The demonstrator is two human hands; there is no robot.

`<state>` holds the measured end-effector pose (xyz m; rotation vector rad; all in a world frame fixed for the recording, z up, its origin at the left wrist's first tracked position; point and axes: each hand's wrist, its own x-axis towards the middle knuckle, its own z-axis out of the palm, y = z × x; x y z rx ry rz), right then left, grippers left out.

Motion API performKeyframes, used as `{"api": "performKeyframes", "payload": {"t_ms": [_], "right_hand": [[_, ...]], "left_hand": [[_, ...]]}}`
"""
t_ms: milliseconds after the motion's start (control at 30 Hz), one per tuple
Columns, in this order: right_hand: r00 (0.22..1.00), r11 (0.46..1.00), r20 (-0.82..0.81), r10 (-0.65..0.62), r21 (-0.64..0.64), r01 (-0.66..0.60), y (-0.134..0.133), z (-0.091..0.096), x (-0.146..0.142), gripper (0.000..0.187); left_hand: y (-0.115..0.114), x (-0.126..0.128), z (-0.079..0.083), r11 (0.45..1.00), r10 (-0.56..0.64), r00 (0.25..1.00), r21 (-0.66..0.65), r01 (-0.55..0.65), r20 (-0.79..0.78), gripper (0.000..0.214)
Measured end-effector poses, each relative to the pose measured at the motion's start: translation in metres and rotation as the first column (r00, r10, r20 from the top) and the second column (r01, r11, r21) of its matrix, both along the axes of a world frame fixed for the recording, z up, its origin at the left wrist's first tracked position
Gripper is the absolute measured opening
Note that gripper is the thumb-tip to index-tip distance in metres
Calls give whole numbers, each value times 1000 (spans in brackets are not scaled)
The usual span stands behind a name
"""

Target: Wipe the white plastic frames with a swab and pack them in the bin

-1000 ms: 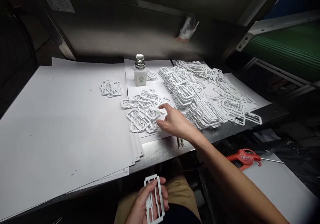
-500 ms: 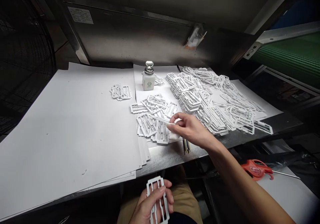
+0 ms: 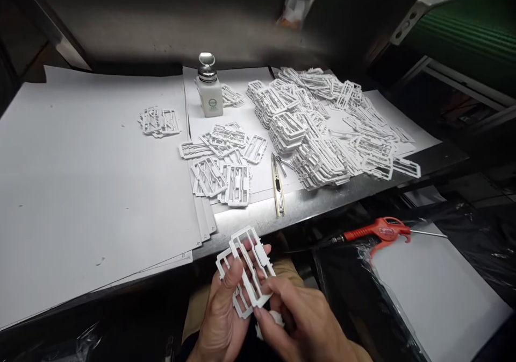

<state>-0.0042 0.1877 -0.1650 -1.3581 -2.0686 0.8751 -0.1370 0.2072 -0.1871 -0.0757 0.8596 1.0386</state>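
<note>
Two white slotted plastic frames overlap low in front of me. My left hand [image 3: 221,308] is closed on the rear plastic frame [image 3: 243,313], its thumb lying over the edge. In my right hand [image 3: 304,313], thumb and fingers pinch the lower end of the front plastic frame [image 3: 262,255], which lies partly over the other. A crumpled white cloth or tissue [image 3: 264,331] shows beneath the right fingers. Beyond the hands, a loose pile of similar frames [image 3: 237,184] rests on white paper.
Large stacks of frames [image 3: 286,130] spread across the right side. A white pump bottle [image 3: 210,99] stands behind the loose pile. Tweezers [image 3: 278,187] lie near the metal table edge. A smaller frame group [image 3: 159,121] sits left; a red air gun [image 3: 387,232] lies right.
My right hand has come back from the loose pile with a frame and now holds it over the one in my left hand. The view has tilted downward and shifted right.
</note>
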Motion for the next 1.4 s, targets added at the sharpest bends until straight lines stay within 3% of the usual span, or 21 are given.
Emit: {"api": "performKeyframes", "payload": {"t_ms": [133,200,267,367,433,500,567,633,767,933,1233,1400], "right_hand": [[995,958,-98,0,-285,-28,-6,5,11,24],[978,936,-146,-147,-341,90,0,11,22,14],[931,898,-179,-319,-370,237,8,13,31,16],[866,866,-242,-438,-370,335,24,8,34,13],[869,894,-280,-409,-312,321,33,4,27,12],[912,943,-275,-303,-224,246,41,1,18,14],[958,978,-222,-184,-142,155,46,0,12,13],[977,985,-151,-153,-102,138,48,-2,14,11],[959,954,-76,-273,-151,260,42,-3,32,7],[946,942,-112,-305,-183,282,33,-2,34,8],[990,961,9,-140,-239,138,14,-11,23,16],[998,943,-54,-40,-331,20,-8,-7,30,15]], "left_hand": [[-7,-9,-13,990,-106,991,-81,112,80,33],[-9,-11,-16,986,-128,986,-93,138,107,33],[-11,-12,-18,982,-145,981,-103,159,131,32],[-13,-9,-22,976,-176,971,-97,193,164,31],[-15,-6,-24,975,-187,967,-91,205,172,28],[-17,-4,-25,978,-166,973,-99,184,161,21],[-19,-5,-25,982,-138,981,-112,155,139,16],[-20,-8,-25,980,-149,982,-113,163,119,17],[-18,-15,-25,969,-215,971,-101,226,109,29],[-13,-12,-29,965,-230,967,-104,242,113,29],[-13,-8,-40,976,-155,984,-138,166,84,27],[-12,-8,-44,967,-207,974,-132,218,88,30]]}}
